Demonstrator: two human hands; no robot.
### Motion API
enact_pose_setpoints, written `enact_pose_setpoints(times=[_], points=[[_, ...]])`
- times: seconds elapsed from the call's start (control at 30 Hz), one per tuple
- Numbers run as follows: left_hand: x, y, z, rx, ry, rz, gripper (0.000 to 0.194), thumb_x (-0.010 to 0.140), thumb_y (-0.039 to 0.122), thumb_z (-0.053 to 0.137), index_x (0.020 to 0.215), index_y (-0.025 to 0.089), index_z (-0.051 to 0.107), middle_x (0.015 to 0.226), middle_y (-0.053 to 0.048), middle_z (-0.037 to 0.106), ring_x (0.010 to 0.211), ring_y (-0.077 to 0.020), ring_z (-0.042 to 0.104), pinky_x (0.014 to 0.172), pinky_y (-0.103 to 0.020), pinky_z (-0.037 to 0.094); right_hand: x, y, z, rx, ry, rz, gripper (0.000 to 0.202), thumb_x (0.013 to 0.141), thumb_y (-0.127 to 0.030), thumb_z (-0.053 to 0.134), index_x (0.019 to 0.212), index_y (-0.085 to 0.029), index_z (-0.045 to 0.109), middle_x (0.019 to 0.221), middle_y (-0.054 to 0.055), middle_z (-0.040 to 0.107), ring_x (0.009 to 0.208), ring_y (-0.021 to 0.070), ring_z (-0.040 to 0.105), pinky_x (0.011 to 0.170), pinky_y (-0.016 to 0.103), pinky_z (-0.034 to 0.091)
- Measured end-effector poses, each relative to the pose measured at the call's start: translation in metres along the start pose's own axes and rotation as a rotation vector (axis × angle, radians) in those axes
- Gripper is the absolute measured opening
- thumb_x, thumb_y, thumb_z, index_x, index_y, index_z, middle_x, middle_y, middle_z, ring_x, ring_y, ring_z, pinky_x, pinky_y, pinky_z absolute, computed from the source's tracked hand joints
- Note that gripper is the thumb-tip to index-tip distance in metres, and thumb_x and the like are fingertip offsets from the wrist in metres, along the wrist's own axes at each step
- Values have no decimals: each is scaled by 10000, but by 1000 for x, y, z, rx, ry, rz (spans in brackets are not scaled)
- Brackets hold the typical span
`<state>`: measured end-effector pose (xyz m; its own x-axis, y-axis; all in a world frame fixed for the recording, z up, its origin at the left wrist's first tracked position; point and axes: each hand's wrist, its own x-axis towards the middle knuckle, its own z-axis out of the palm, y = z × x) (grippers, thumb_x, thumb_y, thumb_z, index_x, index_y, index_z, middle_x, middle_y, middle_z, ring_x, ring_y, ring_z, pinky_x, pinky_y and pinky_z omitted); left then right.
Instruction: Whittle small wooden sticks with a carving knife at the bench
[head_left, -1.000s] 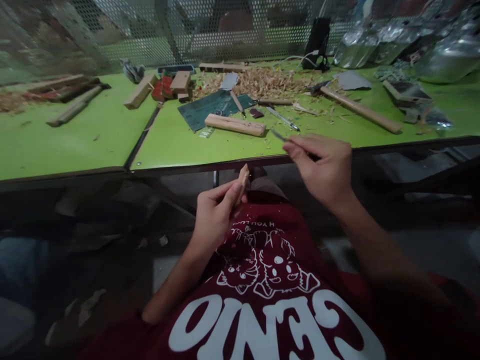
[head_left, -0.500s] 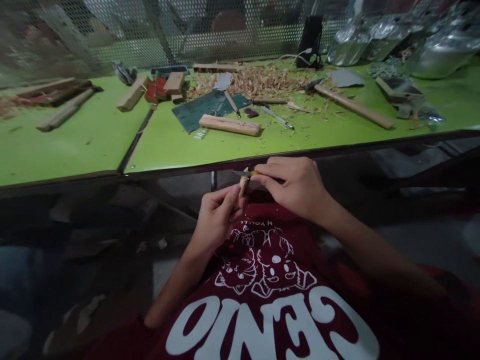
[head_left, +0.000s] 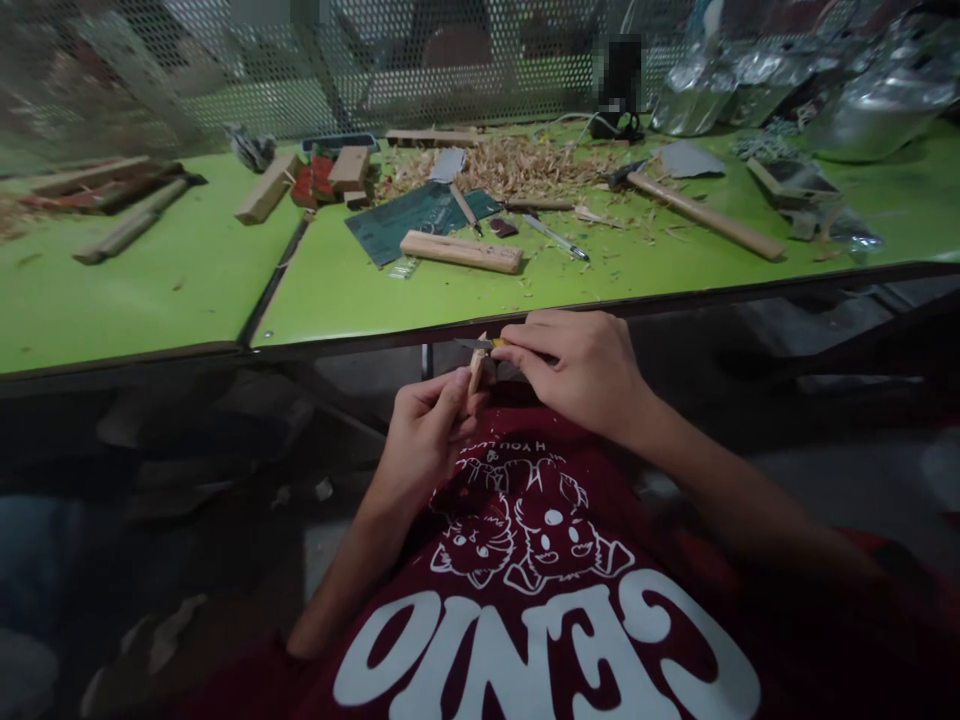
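Below the table edge, my left hand point(head_left: 431, 425) is closed round a small pale piece of wood point(head_left: 477, 368), its upper end sticking up past the thumb. From the right, my right hand point(head_left: 581, 365) pinches a knife point(head_left: 496, 343) with a yellow handle. The thin blade points left and lies across the upper part of the wood. Both hands are in front of the dark red shirt point(head_left: 525, 430), close together. Fingertips behind the wood are partly hidden.
On the green table point(head_left: 337, 305) lie a wooden block point(head_left: 461, 251), a dark green mat point(head_left: 386, 222), a pen point(head_left: 555, 237), a long-handled tool point(head_left: 709, 215) and curled shavings point(head_left: 525, 168). Foil-covered containers point(head_left: 694, 95) stand at the back right.
Both hands have shifted slightly left, along with the wood and the knife. The blade still crosses the wood, and both grips are unchanged.
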<state>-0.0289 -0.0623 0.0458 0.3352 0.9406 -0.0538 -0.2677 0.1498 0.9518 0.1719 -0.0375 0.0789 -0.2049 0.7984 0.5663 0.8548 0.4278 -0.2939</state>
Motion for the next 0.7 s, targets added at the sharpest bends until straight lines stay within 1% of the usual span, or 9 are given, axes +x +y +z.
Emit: enact_pose_setpoints(times=[0.07, 0.13, 0.2, 0.27, 0.33, 0.4, 0.53, 0.63, 0.7], points=[[-13, 8, -2, 43, -34, 3, 377, 910, 477, 658, 718, 153, 640, 567, 35, 388, 443, -47, 286, 363, -191, 198, 4, 21, -12, -70, 113, 134, 184, 917, -311, 665, 928, -217, 823, 904, 70, 792, 754, 210, 684, 626, 312, 415], [-20, 13, -3, 55, -22, 32, 335, 936, 454, 629, 801, 153, 688, 560, 30, 399, 445, -55, 311, 360, -190, 206, 7, 39, -27, -58, 206, 256, 203, 906, -318, 683, 919, -177, 828, 874, 105, 794, 780, 250, 708, 655, 343, 456], [-17, 12, -2, -39, -80, -6, 290, 927, 435, 648, 880, 156, 713, 580, 38, 400, 436, -43, 286, 353, -175, 204, 7, 44, -39, 63, 186, 266, 249, 926, -348, 659, 953, -162, 823, 913, 111, 794, 831, 255, 725, 709, 356, 504], [-6, 7, 0, -195, -195, -75, 361, 911, 508, 642, 888, 155, 715, 577, 52, 391, 409, -27, 225, 341, -163, 222, 3, 35, -45, 184, 182, 251, 208, 914, -305, 665, 946, -168, 818, 933, 87, 797, 861, 241, 736, 764, 352, 538], [5, 1, 1, -317, -301, -144, 486, 868, 626, 634, 858, 146, 708, 547, 69, 355, 385, -18, 167, 316, -152, 193, -3, 22, -43, 288, 153, 257, 183, 909, -290, 663, 920, -186, 813, 919, 59, 798, 855, 230, 736, 767, 344, 551], [12, -2, 1, -376, -360, -184, 545, 815, 683, 660, 829, 140, 702, 525, 83, 316, 376, -13, 137, 306, -142, 162, -9, 12, -37, 374, 110, 296, 193, 917, -316, 649, 878, -205, 803, 842, 39, 783, 785, 216, 719, 701, 326, 541], [13, -2, 0, -431, -412, -213, 494, 807, 637, 702, 801, 143, 706, 499, 100, 231, 367, -15, 101, 301, -129, 127, -18, 11, -24, 522, 71, 396, 256, 926, -391, 635, 822, -204, 777, 639, 24, 650, 576, 155, 576, 513, 281, 408], [12, -3, -2, -491, -439, -228, 484, 837, 631, 669, 804, 150, 706, 487, 102, 208, 356, -22, 90, 291, -129, 122, -23, 14, -19, 631, 31, 441, 283, 918, -421, 636, 808, -190, 755, 582, 1, 532, 515, 124, 446, 473, 272, 318], [13, -6, -1, -499, -443, -221, 493, 868, 630, 629, 807, 147, 703, 476, 99, 218, 350, -25, 104, 295, -130, 142, -25, 13, -17, 669, -9, 439, 296, 918, -438, 626, 805, -190, 743, 578, -8, 499, 509, 120, 411, 472, 273, 302]])
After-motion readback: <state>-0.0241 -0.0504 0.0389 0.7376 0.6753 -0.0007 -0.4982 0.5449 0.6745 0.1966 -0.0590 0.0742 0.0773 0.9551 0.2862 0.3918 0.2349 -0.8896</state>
